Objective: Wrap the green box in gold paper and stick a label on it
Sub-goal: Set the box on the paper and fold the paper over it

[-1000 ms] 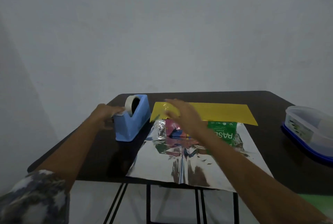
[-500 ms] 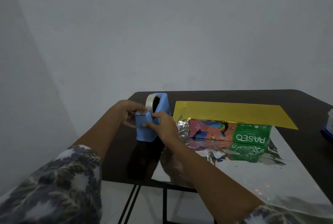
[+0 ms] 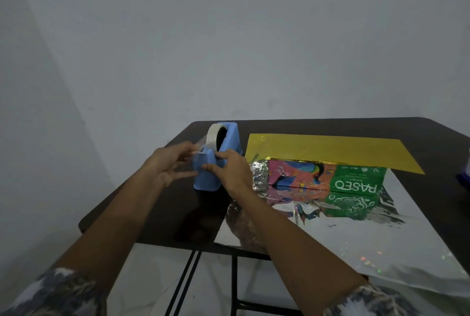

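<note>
The green and pink tissue box (image 3: 356, 183) lies on its side on the gold paper (image 3: 330, 149), whose silver inner face spreads toward me while a gold flap lies behind the box. Left of the box stands a blue tape dispenser (image 3: 230, 141) carrying a white tape roll (image 3: 211, 137). My left hand (image 3: 170, 165) pinches the tape's free end at the dispenser's near top. My right hand (image 3: 230, 172) grips the dispenser's body, thumb on its front face. No label is in view.
The dark table (image 3: 330, 124) ends just left of the dispenser. The silver sheet hangs over the table's near edge. A blue container's edge (image 3: 465, 178) shows at the far right, with black table legs below.
My right hand left the box and came over to grip the dispenser. My left hand shifted from the dispenser's back to the tape end. The view swung left.
</note>
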`<state>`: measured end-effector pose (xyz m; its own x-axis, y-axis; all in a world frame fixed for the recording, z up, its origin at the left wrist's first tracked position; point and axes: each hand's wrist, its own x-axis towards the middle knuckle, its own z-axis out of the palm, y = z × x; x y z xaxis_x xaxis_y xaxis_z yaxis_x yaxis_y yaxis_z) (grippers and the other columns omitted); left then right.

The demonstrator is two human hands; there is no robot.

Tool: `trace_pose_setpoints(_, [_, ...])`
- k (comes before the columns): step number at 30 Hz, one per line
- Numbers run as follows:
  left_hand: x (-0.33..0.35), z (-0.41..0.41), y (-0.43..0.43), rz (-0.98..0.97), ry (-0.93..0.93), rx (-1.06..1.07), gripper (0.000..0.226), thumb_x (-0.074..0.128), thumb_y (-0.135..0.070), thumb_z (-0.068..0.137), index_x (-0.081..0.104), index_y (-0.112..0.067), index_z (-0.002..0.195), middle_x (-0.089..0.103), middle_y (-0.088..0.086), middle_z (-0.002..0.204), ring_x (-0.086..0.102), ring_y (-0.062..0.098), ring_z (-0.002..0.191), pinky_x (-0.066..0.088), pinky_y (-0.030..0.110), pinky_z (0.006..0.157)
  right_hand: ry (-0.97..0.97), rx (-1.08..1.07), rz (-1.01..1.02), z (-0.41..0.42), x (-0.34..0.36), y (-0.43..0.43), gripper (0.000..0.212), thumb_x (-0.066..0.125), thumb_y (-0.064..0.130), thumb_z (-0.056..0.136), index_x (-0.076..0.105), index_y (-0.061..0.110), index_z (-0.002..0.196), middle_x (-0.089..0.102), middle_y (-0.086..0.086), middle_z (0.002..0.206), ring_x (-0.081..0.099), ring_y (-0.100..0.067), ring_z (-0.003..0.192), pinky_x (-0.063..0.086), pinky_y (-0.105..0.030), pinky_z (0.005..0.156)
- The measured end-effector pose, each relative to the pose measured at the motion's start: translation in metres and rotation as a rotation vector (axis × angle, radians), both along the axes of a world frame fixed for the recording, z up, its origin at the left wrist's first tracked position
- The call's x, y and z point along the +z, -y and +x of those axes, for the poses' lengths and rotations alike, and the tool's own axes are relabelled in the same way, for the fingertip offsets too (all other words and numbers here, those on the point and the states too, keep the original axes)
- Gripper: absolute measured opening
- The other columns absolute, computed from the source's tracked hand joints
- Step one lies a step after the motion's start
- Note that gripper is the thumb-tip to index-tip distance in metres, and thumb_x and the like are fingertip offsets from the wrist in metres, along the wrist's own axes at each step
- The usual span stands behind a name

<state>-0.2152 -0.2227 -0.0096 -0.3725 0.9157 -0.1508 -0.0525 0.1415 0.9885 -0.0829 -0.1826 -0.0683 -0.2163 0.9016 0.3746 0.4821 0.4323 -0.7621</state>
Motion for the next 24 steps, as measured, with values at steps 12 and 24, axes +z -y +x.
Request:
trace_pose_setpoints(12, [-0.039, 0.013, 0.003, 0.126, 0.047, 0.160, 0.029, 0.072, -0.024, 0.081, 0.067, -0.002, 0.099, 0.063, 0.009, 0.093, 0.061, 0.022, 0.095, 0.058, 0.039, 0.067, -0.110, 0.071, -0.005, -0.001, -0.014, -0.011, 0.050, 0.069, 0.042, 0.081, 0.063, 0.012, 0.120, 0.060, -0.006, 0.111, 0.055, -0.023, 0.103, 0.041, -0.028, 0.076])
trace_pose_setpoints(24, [-0.067, 0.018, 0.016, 0.082, 0.219, 0.266, 0.042, 0.070, -0.021, 0.083, 0.060, 0.007, 0.113, 0.063, 0.023, 0.115, 0.063, 0.028, 0.096, 0.053, 0.032, 0.064, 0.059, 0.247, 0.066, 0.054, 0.030, 0.013, 0.049, 0.056, 0.031, 0.093, 0.043, 0.026, 0.140, 0.056, -0.004, 0.133, 0.057, -0.025, 0.114, 0.045, -0.041, 0.096])
